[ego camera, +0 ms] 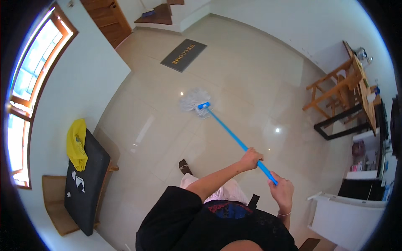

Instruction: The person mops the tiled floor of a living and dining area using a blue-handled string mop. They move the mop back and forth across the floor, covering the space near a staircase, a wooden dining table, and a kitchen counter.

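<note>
A string mop with a blue handle (228,131) slants across the middle of the view. Its grey-white mop head (194,98) lies spread on the glossy tiled floor (163,131), joined to the handle by a blue clamp (204,105). Partway down the handle, my left hand (251,158) is wrapped around it. My right hand (281,189) grips the top end, closer to my body, with a thin band on that wrist. Both hands are apart from each other on the handle.
Beyond the mop lies a dark doormat (183,56) bearing writing. A dark-cushioned bench (86,185) with a yellow cloth (76,144) stands left. At right are a wooden chair (336,84), a table with a black metal leg (342,124) and a white appliance (344,213). Stairs (157,15) rise at the back.
</note>
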Demonstrator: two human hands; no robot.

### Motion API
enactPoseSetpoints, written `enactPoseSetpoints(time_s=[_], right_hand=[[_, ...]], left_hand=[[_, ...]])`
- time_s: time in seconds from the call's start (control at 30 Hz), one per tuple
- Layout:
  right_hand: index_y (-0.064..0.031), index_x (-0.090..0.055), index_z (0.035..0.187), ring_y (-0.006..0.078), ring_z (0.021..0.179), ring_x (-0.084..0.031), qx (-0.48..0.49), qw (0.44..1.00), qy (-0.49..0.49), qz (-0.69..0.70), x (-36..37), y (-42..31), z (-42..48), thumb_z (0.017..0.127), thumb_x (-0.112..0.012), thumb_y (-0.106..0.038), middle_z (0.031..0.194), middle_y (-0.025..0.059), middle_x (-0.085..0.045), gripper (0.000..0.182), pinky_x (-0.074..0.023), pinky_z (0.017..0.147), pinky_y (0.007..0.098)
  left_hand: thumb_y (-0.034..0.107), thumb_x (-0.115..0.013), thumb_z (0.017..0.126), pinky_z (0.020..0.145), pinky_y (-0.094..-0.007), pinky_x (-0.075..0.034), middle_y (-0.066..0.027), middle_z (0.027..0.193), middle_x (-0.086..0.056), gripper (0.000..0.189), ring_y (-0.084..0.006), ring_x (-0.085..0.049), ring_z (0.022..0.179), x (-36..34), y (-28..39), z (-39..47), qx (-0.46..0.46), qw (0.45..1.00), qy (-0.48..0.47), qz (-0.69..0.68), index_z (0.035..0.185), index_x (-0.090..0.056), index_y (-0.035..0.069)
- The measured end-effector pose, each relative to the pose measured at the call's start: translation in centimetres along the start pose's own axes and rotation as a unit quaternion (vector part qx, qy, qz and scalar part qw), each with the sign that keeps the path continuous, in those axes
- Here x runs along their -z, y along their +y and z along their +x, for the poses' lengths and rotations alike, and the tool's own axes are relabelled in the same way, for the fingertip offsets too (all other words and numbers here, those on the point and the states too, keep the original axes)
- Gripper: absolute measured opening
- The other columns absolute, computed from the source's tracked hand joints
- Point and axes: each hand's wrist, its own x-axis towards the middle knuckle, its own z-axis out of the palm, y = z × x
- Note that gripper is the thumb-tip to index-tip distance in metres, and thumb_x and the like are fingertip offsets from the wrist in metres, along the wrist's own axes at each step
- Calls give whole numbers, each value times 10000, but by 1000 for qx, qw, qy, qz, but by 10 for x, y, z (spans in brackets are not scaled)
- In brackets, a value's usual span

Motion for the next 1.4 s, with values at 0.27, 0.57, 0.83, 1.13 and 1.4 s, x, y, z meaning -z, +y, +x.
enactPoseSetpoints(time_s=[0.27,0.57,0.83,1.13,1.4], right_hand=[[-150,-619,1122,337,627,-613,4,1000,5,-20,2,38,0,744,-676,-252,674,144,-624,396,-483,596,436],[-158,-626,1021,337,628,-601,227,973,-26,-19,21,-3,7,715,-677,-280,646,118,-600,333,-467,581,441],[-111,-632,887,310,652,-627,434,896,-91,-29,-37,-82,-38,700,-684,-279,664,125,-617,257,-485,572,434],[-154,-667,883,302,703,-641,517,832,-191,-58,-86,-102,-105,742,-665,-285,718,100,-644,192,-503,593,416],[-228,-662,1052,307,714,-637,458,862,-217,-25,-91,-49,-142,789,-618,-367,748,118,-650,301,-494,635,425]], left_hand=[[117,-698,609,736,-375,-434,-43,699,-636,111,-250,-597,737,-36,18,49,5,982,-172,83,697,-642,155],[122,-726,579,728,-381,-450,-56,697,-635,164,-266,-600,743,29,27,-22,140,983,-13,117,722,-658,165],[123,-682,635,671,-389,-458,-92,688,-641,106,-308,-578,656,83,45,-183,239,941,178,160,740,-670,118],[120,-695,647,720,-400,-429,-83,676,-634,111,-297,-588,711,53,104,-321,398,866,246,179,756,-680,134],[109,-685,666,791,-389,-388,-64,711,-601,125,-271,-560,767,-15,133,-338,419,824,308,225,780,-682,162]])
